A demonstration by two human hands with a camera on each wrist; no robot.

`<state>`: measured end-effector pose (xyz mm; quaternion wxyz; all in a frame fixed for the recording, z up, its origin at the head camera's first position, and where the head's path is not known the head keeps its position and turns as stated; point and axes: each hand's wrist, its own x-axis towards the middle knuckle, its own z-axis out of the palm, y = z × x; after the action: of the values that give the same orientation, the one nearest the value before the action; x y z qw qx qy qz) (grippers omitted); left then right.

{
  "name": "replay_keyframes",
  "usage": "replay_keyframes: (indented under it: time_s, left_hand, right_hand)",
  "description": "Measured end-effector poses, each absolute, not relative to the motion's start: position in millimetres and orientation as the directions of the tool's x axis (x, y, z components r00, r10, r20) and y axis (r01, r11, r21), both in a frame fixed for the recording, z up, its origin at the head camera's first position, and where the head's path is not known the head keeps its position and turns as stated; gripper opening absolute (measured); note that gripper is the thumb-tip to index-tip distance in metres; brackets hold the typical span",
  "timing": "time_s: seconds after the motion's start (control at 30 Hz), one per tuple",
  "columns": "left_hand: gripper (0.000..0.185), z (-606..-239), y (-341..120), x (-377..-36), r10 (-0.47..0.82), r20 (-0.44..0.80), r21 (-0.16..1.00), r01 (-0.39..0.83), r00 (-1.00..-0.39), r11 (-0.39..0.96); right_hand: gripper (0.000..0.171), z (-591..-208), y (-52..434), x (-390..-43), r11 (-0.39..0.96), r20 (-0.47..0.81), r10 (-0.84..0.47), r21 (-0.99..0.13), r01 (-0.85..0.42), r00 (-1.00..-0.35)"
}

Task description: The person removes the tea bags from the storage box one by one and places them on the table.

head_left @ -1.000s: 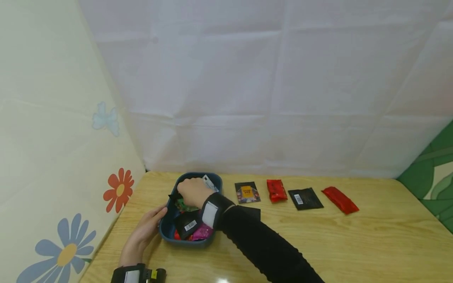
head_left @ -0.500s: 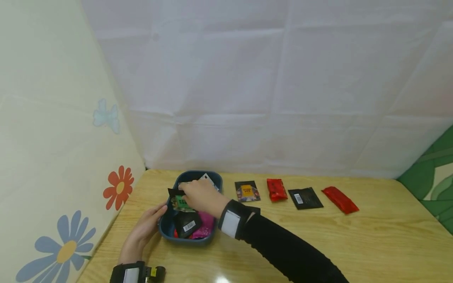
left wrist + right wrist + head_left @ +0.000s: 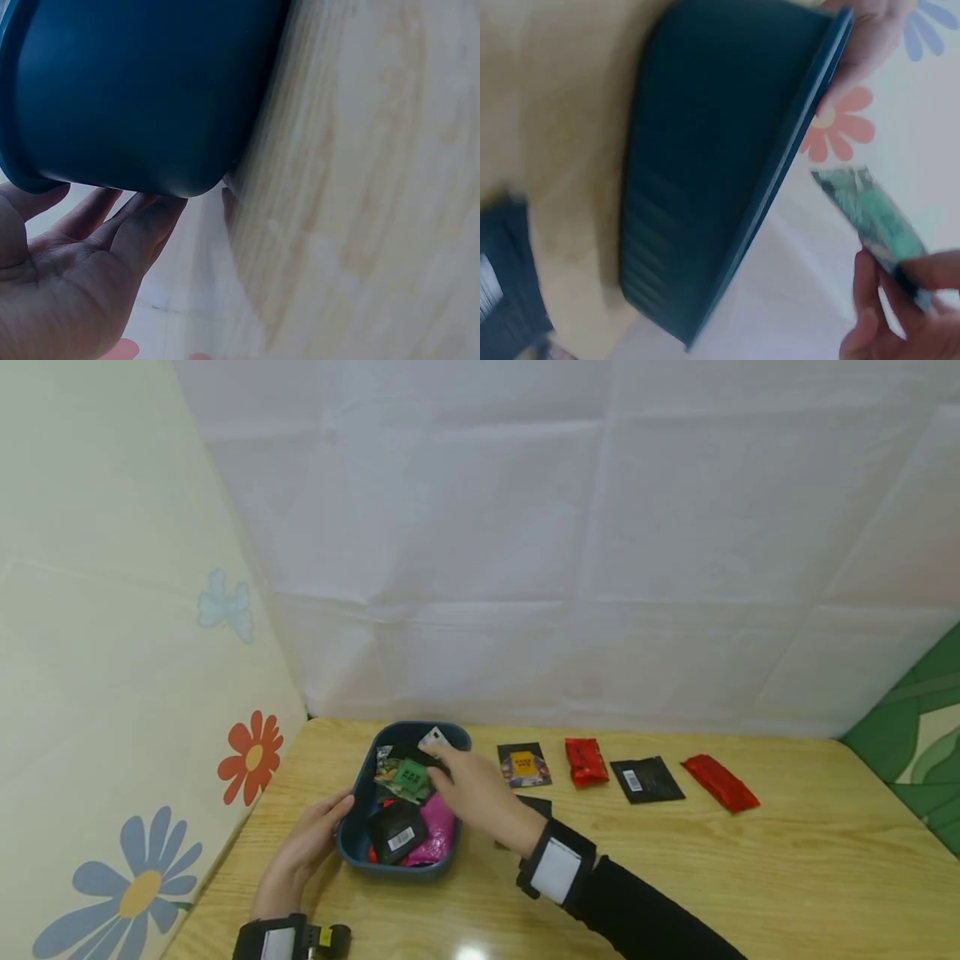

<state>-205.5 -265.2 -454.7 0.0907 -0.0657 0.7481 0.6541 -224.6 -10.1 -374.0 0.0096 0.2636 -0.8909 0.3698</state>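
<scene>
Near the table's left end stands a dark blue plastic bin [image 3: 393, 874] with several packets in it. My left hand [image 3: 303, 852] touches its left side, and in the left wrist view the fingers [image 3: 139, 232] lie fairly straight against the wall. Above the bin's right side, my right hand [image 3: 480, 793] pinches a flat packet with a green label [image 3: 410, 779] between thumb and fingers. In the right wrist view this packet [image 3: 877, 221] is higher than the bin's rim. A black packet with a barcode [image 3: 397, 831] and a pink packet [image 3: 435, 831] lie inside.
Right of the bin, a row holds a yellow-labelled black packet [image 3: 524, 766], a red packet [image 3: 587, 763], a barcoded black packet [image 3: 648, 780] and a long red packet [image 3: 721, 783]. Another black packet [image 3: 537, 806] lies partly under my right wrist. A white sheet [image 3: 465, 568] hangs behind.
My right hand has drawn back to the right from deep inside the bin, and the green-labelled packet has come up and right with it. The left hand stays at the bin's side.
</scene>
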Motion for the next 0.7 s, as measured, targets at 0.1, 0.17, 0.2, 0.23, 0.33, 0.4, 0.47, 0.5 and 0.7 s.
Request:
replay_keyframes:
  time_s: [0.1,0.17,0.2,0.23,0.33,0.4,0.47,0.5,0.7]
  left_hand:
    - [0.058,-455,-266,-206,0.008,-0.229,0.964,-0.225,-0.973,0.141]
    - [0.058,-455,-266,-206,0.008,-0.234,0.962,-0.231,-0.972,0.148]
    - [0.059,-456,-266,-207,0.009,-0.235,0.961,-0.231,-0.972,0.151]
    - [0.059,-456,-266,-207,0.007,-0.237,0.961,-0.233,-0.972,0.149]
    - [0.059,-456,-265,-208,0.015,-0.235,0.962,-0.231,-0.972,0.149]
    - [0.058,-456,-265,-208,0.019,-0.234,0.963,-0.229,-0.972,0.142]
    - [0.058,-455,-265,-208,0.022,-0.234,0.963,-0.229,-0.972,0.145]
    - [0.058,-455,-266,-208,0.026,-0.236,0.962,-0.23,-0.971,0.145]
    - [0.058,-454,-266,-207,0.016,-0.248,0.96,-0.243,-0.969,0.141]
  right_hand:
    - [0.04,-378,2,-219,0.482,0.201,-0.414,-0.779,-0.401,-0.888]
    - [0.038,-380,9,-216,0.41,0.2,-0.397,-0.835,-0.368,-0.896]
    - [0.036,-382,12,-215,0.384,0.197,-0.39,-0.853,-0.354,-0.899]
    - [0.036,-383,16,-214,0.37,0.194,-0.381,-0.864,-0.341,-0.904]
    - [0.035,-387,26,-210,0.338,0.177,-0.343,-0.893,-0.297,-0.923]
    - [0.032,-389,33,-209,0.325,0.175,-0.314,-0.904,-0.278,-0.933]
    - [0.031,-389,41,-210,0.308,0.175,-0.28,-0.915,-0.261,-0.944]
    - [0.029,-388,44,-211,0.293,0.173,-0.258,-0.924,-0.247,-0.951]
    - [0.03,-387,64,-212,0.276,0.141,-0.137,-0.945,-0.174,-0.981]
